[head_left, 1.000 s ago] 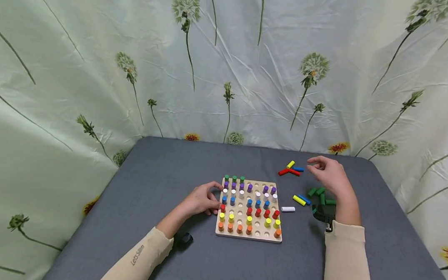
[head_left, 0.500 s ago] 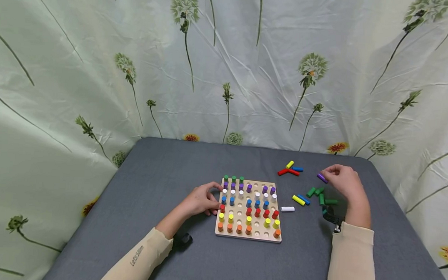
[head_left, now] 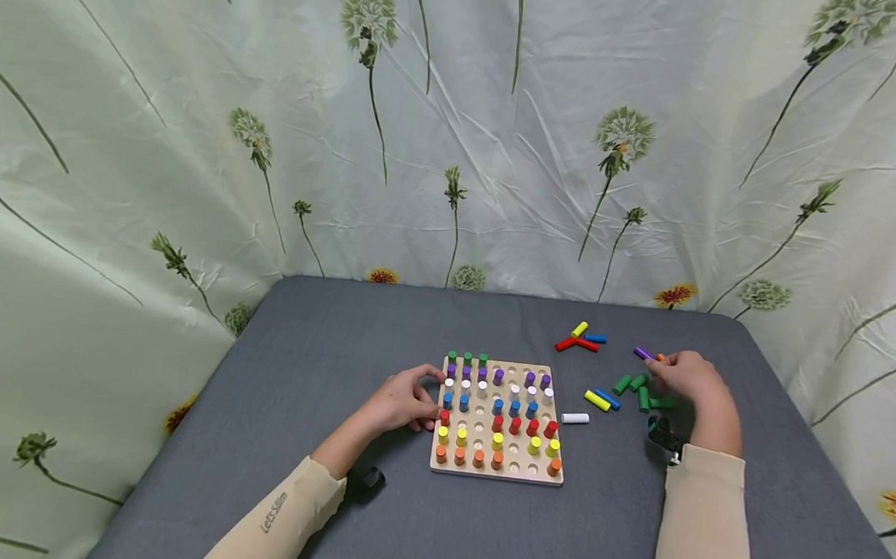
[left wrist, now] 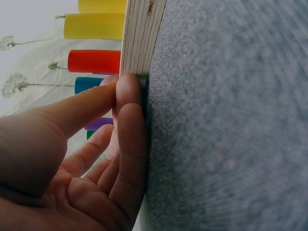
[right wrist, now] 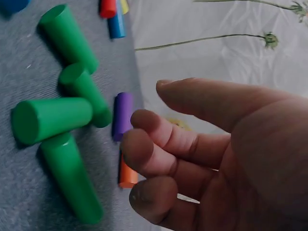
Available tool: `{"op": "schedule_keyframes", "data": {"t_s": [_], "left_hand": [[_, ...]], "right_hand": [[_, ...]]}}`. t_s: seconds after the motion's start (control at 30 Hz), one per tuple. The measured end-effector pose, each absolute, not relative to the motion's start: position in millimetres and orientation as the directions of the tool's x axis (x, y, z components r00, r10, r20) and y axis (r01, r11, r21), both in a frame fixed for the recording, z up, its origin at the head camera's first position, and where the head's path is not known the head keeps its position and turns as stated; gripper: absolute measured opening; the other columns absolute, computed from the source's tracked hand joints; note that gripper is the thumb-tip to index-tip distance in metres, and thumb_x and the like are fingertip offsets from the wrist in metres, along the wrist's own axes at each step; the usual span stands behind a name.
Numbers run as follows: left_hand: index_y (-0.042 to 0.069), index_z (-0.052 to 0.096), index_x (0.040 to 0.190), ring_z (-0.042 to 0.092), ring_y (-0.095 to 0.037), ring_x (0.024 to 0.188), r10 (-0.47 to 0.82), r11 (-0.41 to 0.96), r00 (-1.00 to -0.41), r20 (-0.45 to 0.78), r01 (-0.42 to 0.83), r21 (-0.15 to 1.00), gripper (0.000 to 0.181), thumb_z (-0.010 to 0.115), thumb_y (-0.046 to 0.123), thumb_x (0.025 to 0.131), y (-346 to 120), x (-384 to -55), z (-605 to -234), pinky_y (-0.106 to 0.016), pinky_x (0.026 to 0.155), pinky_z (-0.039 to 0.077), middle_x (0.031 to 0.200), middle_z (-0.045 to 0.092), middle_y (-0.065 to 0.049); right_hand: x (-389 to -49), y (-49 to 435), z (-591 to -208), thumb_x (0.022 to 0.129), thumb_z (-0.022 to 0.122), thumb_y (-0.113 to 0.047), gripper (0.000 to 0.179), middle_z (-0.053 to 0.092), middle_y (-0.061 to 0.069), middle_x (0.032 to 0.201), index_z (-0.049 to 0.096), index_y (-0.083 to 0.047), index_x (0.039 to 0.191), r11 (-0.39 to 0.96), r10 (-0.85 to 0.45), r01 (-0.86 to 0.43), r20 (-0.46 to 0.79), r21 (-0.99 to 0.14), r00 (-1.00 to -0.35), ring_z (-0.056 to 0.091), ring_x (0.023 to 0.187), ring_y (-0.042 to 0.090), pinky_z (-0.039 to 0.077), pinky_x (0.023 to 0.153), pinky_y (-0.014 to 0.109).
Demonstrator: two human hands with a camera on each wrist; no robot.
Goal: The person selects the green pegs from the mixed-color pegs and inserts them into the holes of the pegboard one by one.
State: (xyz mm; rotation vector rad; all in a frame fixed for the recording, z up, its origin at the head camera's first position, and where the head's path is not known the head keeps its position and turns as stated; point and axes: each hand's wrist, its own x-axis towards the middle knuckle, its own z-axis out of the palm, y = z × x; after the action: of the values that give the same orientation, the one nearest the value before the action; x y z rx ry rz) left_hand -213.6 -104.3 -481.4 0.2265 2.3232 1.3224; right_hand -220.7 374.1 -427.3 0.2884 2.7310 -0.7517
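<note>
The right hand (head_left: 689, 383), the nearer grip, is holding nothing, fingers parted, while the purple peg (right wrist: 123, 115) is lying just beyond the fingertips, long axis pointing toward the orange peg (right wrist: 128, 172).

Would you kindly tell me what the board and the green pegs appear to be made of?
The board: probably plywood, pale and smooth-looking, since its edge shows thin layered stripes. The green pegs: perhaps painted wood or plastic; their even colour and soft sheen fit either.
</note>
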Motion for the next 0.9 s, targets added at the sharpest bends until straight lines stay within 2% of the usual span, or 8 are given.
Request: {"op": "schedule_keyframes", "data": {"t_s": [0.1, 0.23, 0.4, 0.53, 0.63, 0.77, 0.9], "left_hand": [[0.015, 0.06, 0.137, 0.071, -0.013, 0.064, 0.354, 0.525, -0.884, -0.305, -0.082, 0.847, 0.045, 0.076, 0.007, 0.095, -103.9, -213.4, -481.7, -0.031, 0.057, 0.058, 0.078, 0.074, -0.006], [0.015, 0.06, 0.137, 0.071, -0.013, 0.064, 0.351, 0.525, -0.885, -0.307, -0.085, 0.847, 0.045, 0.076, 0.007, 0.095, -103.6, -212.5, -482.4, -0.031, 0.057, 0.058, 0.079, 0.075, -0.006], [0.015, 0.06, 0.137, 0.071, -0.013, 0.064, 0.353, 0.522, -0.885, -0.304, -0.083, 0.849, 0.045, 0.076, 0.007, 0.095, -103.7, -211.4, -483.2, -0.031, 0.057, 0.058, 0.079, 0.075, -0.006], [0.015, 0.06, 0.137, 0.071, -0.013, 0.064, 0.354, 0.523, -0.885, -0.301, -0.08, 0.849, 0.045, 0.076, 0.007, 0.095, -103.6, -211.0, -483.0, -0.031, 0.057, 0.058, 0.078, 0.074, -0.006], [0.015, 0.06, 0.137, 0.071, -0.013, 0.064, 0.356, 0.52, -0.885, -0.301, -0.079, 0.85, 0.045, 0.076, 0.007, 0.095, -103.5, -211.0, -482.7, -0.031, 0.057, 0.058, 0.079, 0.074, -0.006], [0.015, 0.06, 0.137, 0.071, -0.013, 0.064, 0.359, 0.519, -0.883, -0.301, -0.079, 0.851, 0.045, 0.076, 0.007, 0.095, -103.4, -211.4, -482.0, -0.031, 0.057, 0.058, 0.079, 0.074, -0.006], [0.015, 0.06, 0.137, 0.071, -0.013, 0.064, 0.358, 0.519, -0.884, -0.3, -0.079, 0.851, 0.045, 0.076, 0.007, 0.095, -103.4, -211.6, -480.7, -0.031, 0.057, 0.058, 0.078, 0.074, -0.006]], "right_hand": [[-220.7, 372.8, -429.7, 0.107, 0.049, -0.043, 0.048, 0.062, 0.005, 0.075, 0.066, -0.004, 0.085, 0.851, 0.129, 0.287, -0.356, -0.439, -0.926, 0.05, 0.072, 0.022, 0.038, 0.066, 0.036], [-220.6, 370.3, -431.2, 0.107, 0.049, -0.046, 0.049, 0.057, 0.008, 0.078, 0.062, -0.005, 0.085, 0.858, 0.172, 0.335, -0.398, -0.389, -0.901, 0.052, 0.077, 0.026, 0.04, 0.072, 0.041], [-223.9, 367.2, -435.7, 0.106, 0.049, -0.048, 0.051, 0.06, 0.026, 0.101, 0.061, 0.0, 0.093, 0.86, 0.223, 0.383, -0.425, -0.339, -0.877, 0.055, 0.091, 0.036, 0.045, 0.084, 0.054], [-227.4, 364.1, -439.5, 0.104, 0.052, -0.051, 0.062, 0.057, 0.037, 0.119, 0.061, 0.01, 0.112, 0.861, 0.253, 0.402, -0.423, -0.311, -0.87, 0.055, 0.099, 0.042, 0.046, 0.09, 0.061], [-228.9, 362.2, -441.7, 0.102, 0.056, -0.051, 0.062, 0.059, 0.034, 0.115, 0.062, 0.009, 0.117, 0.865, 0.247, 0.389, -0.406, -0.316, -0.88, 0.055, 0.097, 0.04, 0.048, 0.087, 0.059], [-228.7, 358.7, -442.3, 0.101, 0.059, -0.047, 0.044, 0.059, 0.017, 0.095, 0.065, -0.003, 0.102, 0.873, 0.216, 0.351, -0.377, -0.338, -0.901, 0.055, 0.089, 0.032, 0.046, 0.078, 0.05], [-228.0, 354.1, -440.6, 0.101, 0.061, -0.044, 0.037, 0.057, 0.009, 0.086, 0.066, -0.009, 0.095, 0.876, 0.203, 0.335, -0.365, -0.347, -0.909, 0.054, 0.086, 0.029, 0.043, 0.075, 0.045]]}}
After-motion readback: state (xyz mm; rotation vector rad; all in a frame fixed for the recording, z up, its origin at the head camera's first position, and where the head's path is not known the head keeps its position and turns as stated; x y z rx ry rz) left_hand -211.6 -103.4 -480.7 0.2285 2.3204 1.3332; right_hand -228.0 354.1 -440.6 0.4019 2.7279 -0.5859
